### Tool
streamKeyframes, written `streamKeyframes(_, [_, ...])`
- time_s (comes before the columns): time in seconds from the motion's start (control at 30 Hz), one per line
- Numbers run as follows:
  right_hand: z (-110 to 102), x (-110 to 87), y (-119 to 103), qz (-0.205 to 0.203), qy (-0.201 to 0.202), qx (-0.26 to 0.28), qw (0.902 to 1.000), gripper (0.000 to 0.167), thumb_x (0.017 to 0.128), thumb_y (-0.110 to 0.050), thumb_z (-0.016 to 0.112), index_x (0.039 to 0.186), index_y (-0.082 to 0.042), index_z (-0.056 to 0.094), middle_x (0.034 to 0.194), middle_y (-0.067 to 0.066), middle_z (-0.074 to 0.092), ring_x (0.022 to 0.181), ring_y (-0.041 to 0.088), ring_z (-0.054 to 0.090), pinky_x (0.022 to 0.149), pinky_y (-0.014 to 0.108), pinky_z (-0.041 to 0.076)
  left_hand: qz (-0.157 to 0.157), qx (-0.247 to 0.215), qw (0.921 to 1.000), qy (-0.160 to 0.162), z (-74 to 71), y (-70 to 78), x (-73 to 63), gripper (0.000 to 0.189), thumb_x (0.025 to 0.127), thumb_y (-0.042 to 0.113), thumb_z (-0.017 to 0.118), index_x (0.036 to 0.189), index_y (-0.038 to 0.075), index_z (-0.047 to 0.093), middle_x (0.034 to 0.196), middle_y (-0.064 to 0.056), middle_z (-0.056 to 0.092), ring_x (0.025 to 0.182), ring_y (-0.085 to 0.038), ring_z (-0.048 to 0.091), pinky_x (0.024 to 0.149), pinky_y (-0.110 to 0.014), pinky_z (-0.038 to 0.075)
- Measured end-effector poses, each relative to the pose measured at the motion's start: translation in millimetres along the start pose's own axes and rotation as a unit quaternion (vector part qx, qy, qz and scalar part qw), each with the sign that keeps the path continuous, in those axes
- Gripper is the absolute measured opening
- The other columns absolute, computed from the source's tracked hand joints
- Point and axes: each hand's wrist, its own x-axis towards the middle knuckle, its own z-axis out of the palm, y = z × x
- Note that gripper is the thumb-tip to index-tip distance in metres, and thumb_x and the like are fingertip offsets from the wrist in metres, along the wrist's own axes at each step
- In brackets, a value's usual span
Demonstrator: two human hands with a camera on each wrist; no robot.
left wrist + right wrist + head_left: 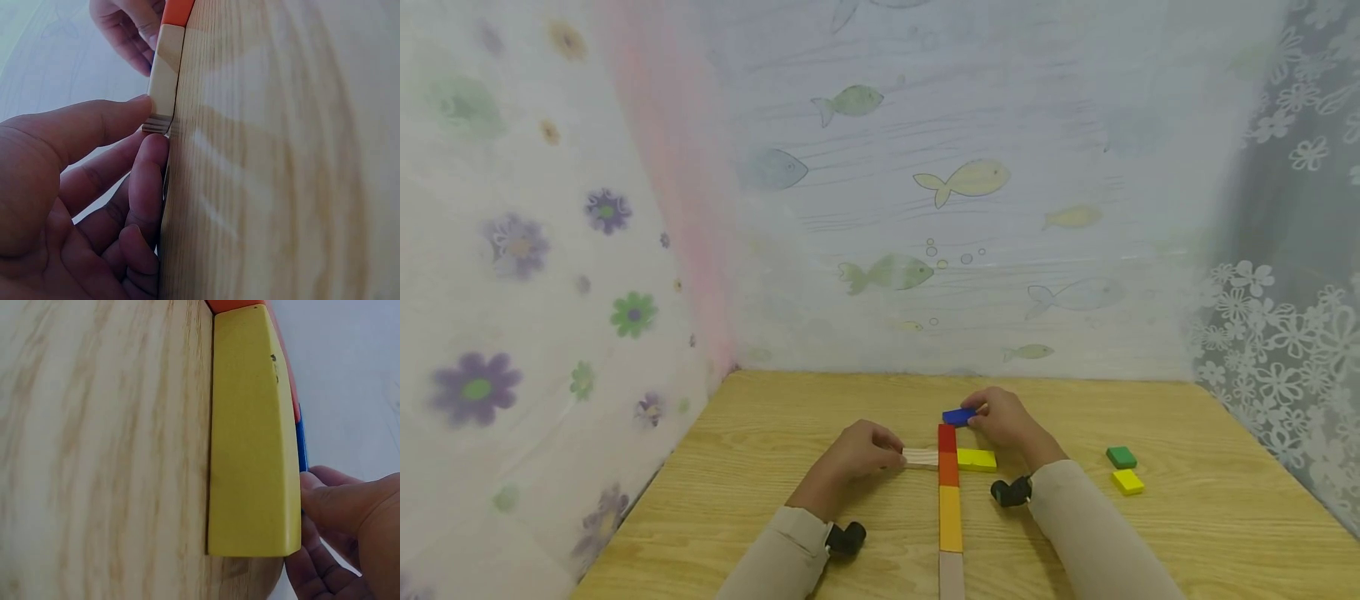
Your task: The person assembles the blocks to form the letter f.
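Observation:
In the head view, a line of blocks runs along the table: red block point(947, 437), orange-red block point(949, 469), orange block point(951, 518) and pale block point(952, 575). A natural wood block point(921, 457) extends left from the line, its outer end pinched by the thumb and fingers of my left hand point(863, 454). Opposite it, a yellow block point(977, 460) juts out to the right. At the line's far end, my right hand point(1002, 417) holds the right end of a blue block point(957, 417), which lies crosswise. The yellow block partly hides the blue one in the right wrist view.
Off to the right lie a small green block point(1122, 457) and a small yellow block point(1127, 482). The wood-grain table point(760, 442) meets a fish-patterned curtain point(880, 333) at the back. Flowered sheeting point(632, 392) hangs on the left.

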Motion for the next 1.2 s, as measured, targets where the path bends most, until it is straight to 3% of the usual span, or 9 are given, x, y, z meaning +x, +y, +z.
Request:
streamKeyframes(0.2, [-2, -7.1, 0, -0.003, -0.006, -0.003, 1.0, 0.026, 0.096, -0.001, 0.069, 0.121, -0.01, 0.076, 0.125, 0.013, 0.068, 0.111, 0.03, 0.068, 0.101, 0.052, 0.054, -0.004, -0.003, 1.0, 0.006, 6.2, 3.3, -9.7, 0.023, 0.089, 0.024, 0.082, 0.109, 0.013, 0.079, 0.106, -0.003, 0.073, 0.092, -0.018, 0.067, 0.081, -0.042, 0.059])
streamKeyframes(0.63, [-5, -10.6, 2, -0.005, -0.008, -0.01, 0.9999, 0.034, 0.097, -0.008, 0.068, 0.132, -0.005, 0.068, 0.127, 0.017, 0.068, 0.113, 0.034, 0.067, 0.101, 0.053, 0.054, -0.004, -0.002, 1.0, 0.003, 5.7, 5.3, -11.0, 0.022, 0.089, 0.023, 0.082, 0.108, 0.013, 0.08, 0.105, -0.002, 0.074, 0.091, -0.018, 0.068, 0.081, -0.041, 0.059])
streamKeyframes(0.83, [-9, -18.6, 4, -0.011, -0.001, -0.009, 0.9999, 0.033, 0.094, -0.023, 0.077, 0.119, -0.002, 0.069, 0.115, 0.015, 0.068, 0.103, 0.03, 0.064, 0.093, 0.05, 0.056, -0.004, -0.004, 1.0, 0.004, 4.6, 5.9, -11.6, 0.023, 0.089, 0.023, 0.082, 0.109, 0.012, 0.08, 0.105, -0.003, 0.074, 0.09, -0.018, 0.068, 0.08, -0.041, 0.059])
streamKeyframes(1.03, [-11, -34.3, -2, -0.02, -0.038, 0.006, 0.9991, 0.014, 0.092, -0.025, 0.08, 0.097, -0.013, 0.076, 0.095, -0.001, 0.07, 0.087, 0.018, 0.061, 0.081, 0.036, 0.056, -0.001, 0.004, 1.0, 0.006, 4.2, 6.6, -11.7, 0.023, 0.089, 0.023, 0.082, 0.109, 0.012, 0.08, 0.105, -0.002, 0.074, 0.089, -0.017, 0.068, 0.08, -0.041, 0.059])
streamKeyframes(1.2, [-10, -45.7, -4, -0.037, -0.062, 0.016, 0.9973, 0.006, 0.093, -0.024, 0.079, 0.095, -0.018, 0.08, 0.092, -0.006, 0.072, 0.085, 0.014, 0.062, 0.077, 0.032, 0.055, -0.004, 0.007, 1.0, 0.004, 5.2, 6.0, -11.6, 0.023, 0.09, 0.024, 0.081, 0.11, 0.013, 0.08, 0.106, -0.002, 0.074, 0.091, -0.017, 0.068, 0.081, -0.041, 0.059])
